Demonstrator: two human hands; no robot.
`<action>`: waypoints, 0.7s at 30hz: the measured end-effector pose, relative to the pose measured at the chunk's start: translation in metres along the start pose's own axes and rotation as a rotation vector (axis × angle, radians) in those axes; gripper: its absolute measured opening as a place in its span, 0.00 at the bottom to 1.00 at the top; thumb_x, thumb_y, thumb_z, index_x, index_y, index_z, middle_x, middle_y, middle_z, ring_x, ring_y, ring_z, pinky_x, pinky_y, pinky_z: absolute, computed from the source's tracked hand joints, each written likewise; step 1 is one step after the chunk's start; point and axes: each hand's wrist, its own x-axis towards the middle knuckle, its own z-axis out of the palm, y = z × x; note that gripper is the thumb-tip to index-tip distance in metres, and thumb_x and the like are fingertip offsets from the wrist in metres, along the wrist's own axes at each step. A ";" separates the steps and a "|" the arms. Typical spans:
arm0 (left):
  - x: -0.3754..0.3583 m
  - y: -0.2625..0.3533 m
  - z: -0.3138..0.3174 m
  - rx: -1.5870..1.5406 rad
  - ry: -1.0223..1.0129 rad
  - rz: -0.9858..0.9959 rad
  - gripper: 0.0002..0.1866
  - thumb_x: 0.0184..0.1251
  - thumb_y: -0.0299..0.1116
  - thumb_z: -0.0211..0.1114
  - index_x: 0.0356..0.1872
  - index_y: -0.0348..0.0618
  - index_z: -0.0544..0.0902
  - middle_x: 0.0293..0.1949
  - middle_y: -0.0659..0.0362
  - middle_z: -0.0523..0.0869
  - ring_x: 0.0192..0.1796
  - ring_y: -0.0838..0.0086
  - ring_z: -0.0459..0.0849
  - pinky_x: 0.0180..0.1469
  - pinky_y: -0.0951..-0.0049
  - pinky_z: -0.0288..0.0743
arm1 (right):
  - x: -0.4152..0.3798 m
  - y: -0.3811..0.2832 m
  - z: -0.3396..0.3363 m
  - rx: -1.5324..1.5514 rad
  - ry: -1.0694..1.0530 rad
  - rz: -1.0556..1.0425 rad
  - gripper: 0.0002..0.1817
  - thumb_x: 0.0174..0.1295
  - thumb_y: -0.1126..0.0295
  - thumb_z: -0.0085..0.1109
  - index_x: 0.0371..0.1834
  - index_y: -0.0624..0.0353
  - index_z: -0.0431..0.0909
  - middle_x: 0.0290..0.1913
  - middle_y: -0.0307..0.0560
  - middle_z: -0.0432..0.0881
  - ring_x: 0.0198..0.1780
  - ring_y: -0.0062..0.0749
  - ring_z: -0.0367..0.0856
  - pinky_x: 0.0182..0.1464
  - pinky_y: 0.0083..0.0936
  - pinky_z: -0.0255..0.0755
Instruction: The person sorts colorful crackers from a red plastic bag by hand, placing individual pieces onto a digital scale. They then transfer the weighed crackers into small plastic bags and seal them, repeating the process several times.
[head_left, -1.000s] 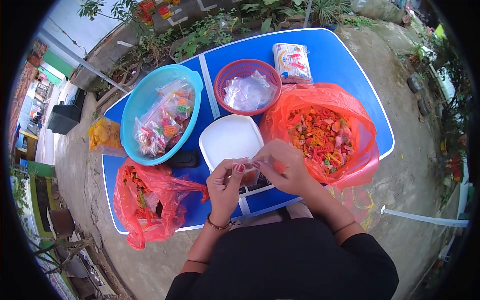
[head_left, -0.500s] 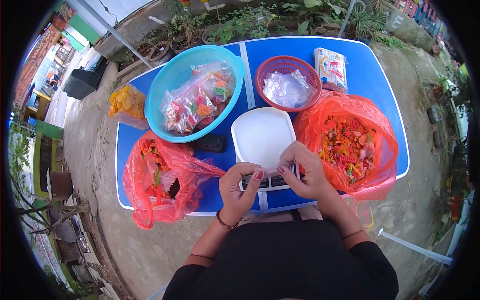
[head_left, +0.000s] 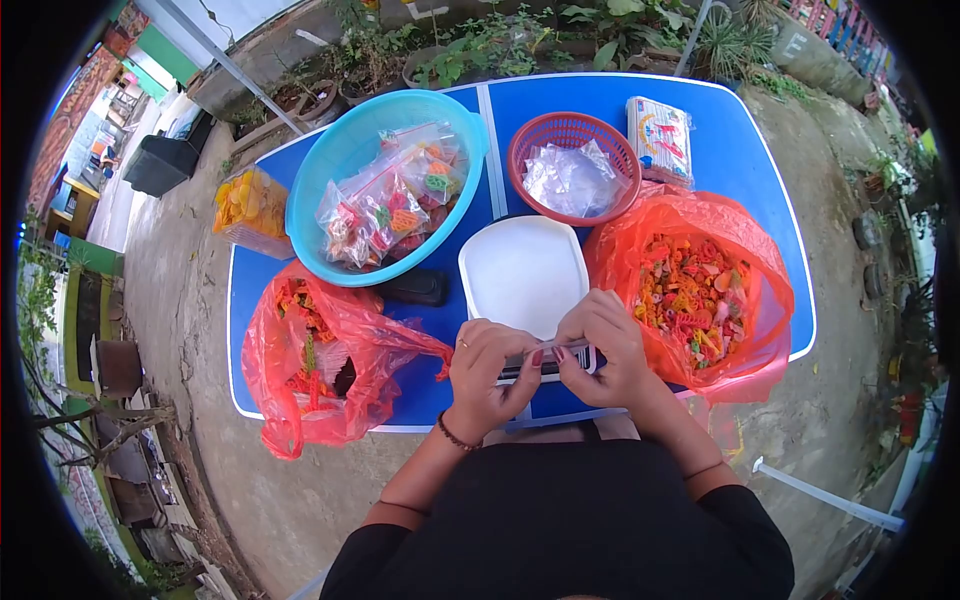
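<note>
My left hand [head_left: 493, 370] and my right hand [head_left: 603, 350] meet over the front of a white kitchen scale [head_left: 525, 275]. Thumbs and fingers of both pinch the edge of a small clear plastic bag [head_left: 547, 346], mostly hidden by the fingers. Close to my right hand is an orange-red plastic bag [head_left: 770, 290] of colourful dry snack pieces [head_left: 700, 300]. A second red bag [head_left: 375, 400], partly gathered, lies left of my left hand. Behind the scale, a red basket [head_left: 520, 185] holds clear plastic bags [head_left: 575, 180].
At the back left, a turquoise basin [head_left: 305, 225] holds several filled zip bags [head_left: 385, 205]. Beside it stand a clear container of yellow snacks [head_left: 250, 205] and a black object [head_left: 415, 288]. A white printed packet [head_left: 660, 140] lies at the back right of the blue table [head_left: 730, 115].
Both hands have come slightly lower and nearer my body, thumbs closer together, still pinching the clear bag's edge. The things on the table stay where they were.
</note>
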 end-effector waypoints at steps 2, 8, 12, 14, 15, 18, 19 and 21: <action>0.002 -0.001 0.001 0.039 -0.016 0.018 0.04 0.61 0.23 0.72 0.34 0.42 0.85 0.32 0.58 0.89 0.34 0.67 0.85 0.44 0.67 0.73 | 0.002 -0.001 -0.003 -0.084 0.002 -0.037 0.07 0.48 0.76 0.66 0.31 0.54 0.79 0.33 0.38 0.82 0.36 0.35 0.77 0.41 0.33 0.63; 0.004 0.001 0.004 0.115 -0.039 0.047 0.05 0.60 0.23 0.73 0.35 0.44 0.87 0.33 0.61 0.91 0.35 0.68 0.86 0.45 0.68 0.72 | 0.001 -0.002 -0.003 -0.229 -0.006 -0.087 0.08 0.49 0.75 0.67 0.32 0.53 0.79 0.32 0.37 0.82 0.36 0.35 0.77 0.40 0.34 0.62; 0.009 0.001 -0.002 0.102 -0.037 0.044 0.04 0.61 0.23 0.74 0.34 0.45 0.88 0.33 0.61 0.91 0.35 0.70 0.87 0.45 0.69 0.71 | 0.000 0.003 -0.010 -0.222 0.009 -0.018 0.09 0.49 0.76 0.71 0.30 0.54 0.80 0.31 0.37 0.82 0.36 0.36 0.77 0.41 0.33 0.62; 0.010 -0.001 -0.006 0.125 -0.054 0.036 0.04 0.61 0.24 0.74 0.34 0.45 0.88 0.33 0.61 0.91 0.36 0.70 0.87 0.45 0.69 0.71 | -0.003 0.005 -0.012 -0.135 -0.011 0.022 0.09 0.50 0.75 0.73 0.29 0.54 0.80 0.31 0.38 0.82 0.35 0.36 0.77 0.41 0.33 0.62; 0.010 -0.001 -0.007 0.121 -0.057 0.027 0.04 0.61 0.24 0.74 0.34 0.45 0.88 0.33 0.60 0.91 0.36 0.70 0.87 0.46 0.69 0.71 | -0.005 0.006 -0.012 -0.093 -0.021 0.041 0.09 0.50 0.75 0.74 0.29 0.55 0.81 0.31 0.38 0.82 0.35 0.36 0.77 0.41 0.33 0.62; 0.010 -0.001 -0.010 0.068 -0.086 -0.023 0.04 0.62 0.25 0.74 0.35 0.44 0.88 0.35 0.60 0.92 0.36 0.69 0.88 0.47 0.69 0.72 | -0.010 0.006 -0.011 0.092 -0.027 0.165 0.07 0.56 0.74 0.74 0.28 0.56 0.82 0.31 0.39 0.81 0.35 0.34 0.77 0.41 0.30 0.64; 0.010 -0.001 -0.011 0.020 -0.110 -0.059 0.04 0.63 0.25 0.74 0.36 0.44 0.88 0.36 0.59 0.92 0.37 0.70 0.88 0.48 0.69 0.73 | -0.011 0.005 -0.010 0.187 -0.013 0.245 0.08 0.58 0.74 0.73 0.28 0.57 0.81 0.31 0.39 0.81 0.35 0.31 0.77 0.42 0.28 0.65; 0.010 0.001 -0.013 -0.109 -0.162 -0.186 0.06 0.65 0.25 0.74 0.40 0.42 0.86 0.37 0.58 0.92 0.38 0.72 0.88 0.48 0.70 0.76 | -0.015 0.004 -0.007 0.375 0.013 0.407 0.09 0.63 0.74 0.72 0.27 0.59 0.81 0.30 0.38 0.81 0.35 0.26 0.78 0.43 0.24 0.66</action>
